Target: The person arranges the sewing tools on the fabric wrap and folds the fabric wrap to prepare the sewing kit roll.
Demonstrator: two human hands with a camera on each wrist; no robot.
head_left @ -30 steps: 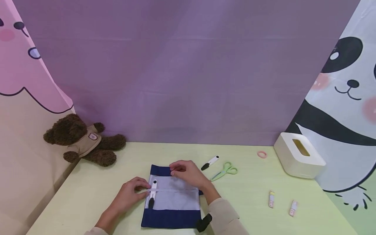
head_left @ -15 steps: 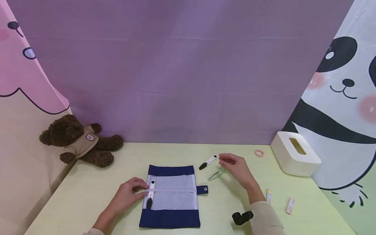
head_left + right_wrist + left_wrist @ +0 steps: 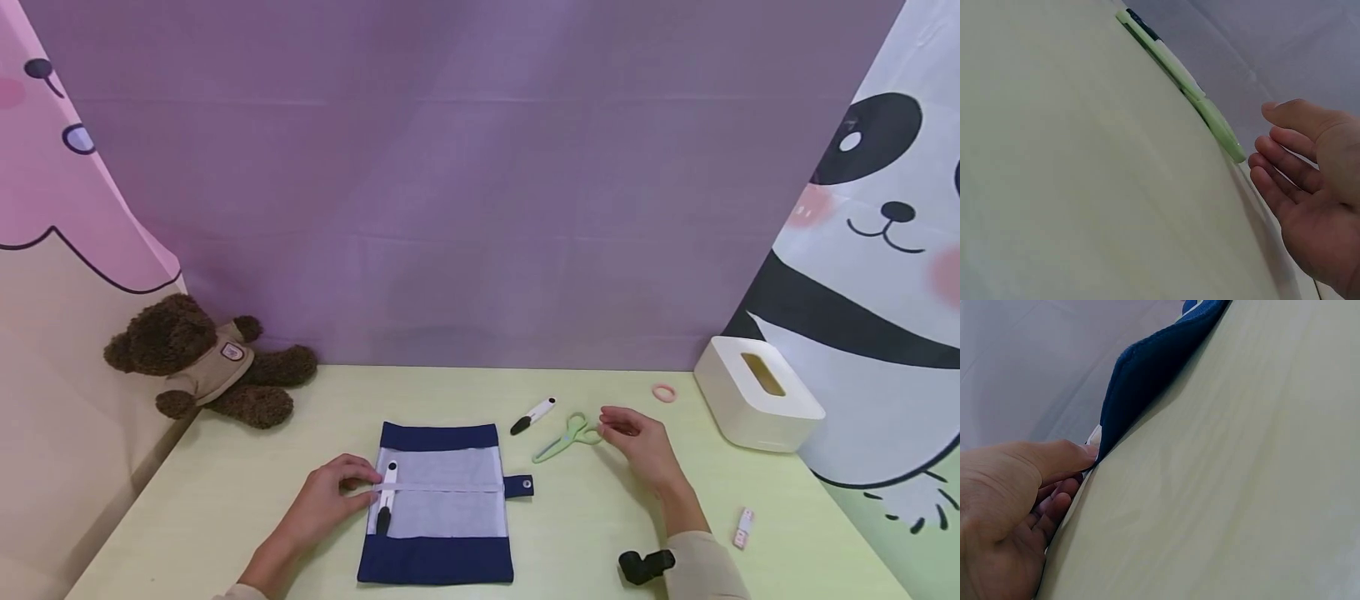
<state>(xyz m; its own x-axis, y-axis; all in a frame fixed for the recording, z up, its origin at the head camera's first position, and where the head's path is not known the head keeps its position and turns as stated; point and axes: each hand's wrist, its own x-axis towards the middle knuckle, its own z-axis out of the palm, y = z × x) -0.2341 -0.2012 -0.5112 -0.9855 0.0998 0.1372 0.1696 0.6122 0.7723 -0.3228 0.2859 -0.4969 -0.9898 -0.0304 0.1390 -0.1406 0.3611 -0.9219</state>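
Observation:
A navy fabric tool case [image 3: 435, 560] with a pale lining lies unfolded on the table. Under its elastic band, near the left edge, sits a slim white tool with a black end [image 3: 388, 496]. My left hand [image 3: 333, 492] pinches the case's left edge; in the left wrist view the thumb [image 3: 1069, 459] lies on top of that edge. My right hand [image 3: 641, 446], fingers loosely bent and holding nothing, hovers beside the handles of green scissors [image 3: 573, 433]. The right wrist view shows a gap between its fingertips and the scissors [image 3: 1216, 122].
Behind the scissors lies a second white tool with a black end [image 3: 533, 416]. Farther right are a pink ring [image 3: 663, 392], a white tissue box [image 3: 757, 396] and a small white-and-pink strip [image 3: 743, 528]. A brown teddy bear [image 3: 217, 358] lies at the back left.
My right hand has moved right, from above the case, past the scissors, to the right of their handles. The left hand stays at the case's edge.

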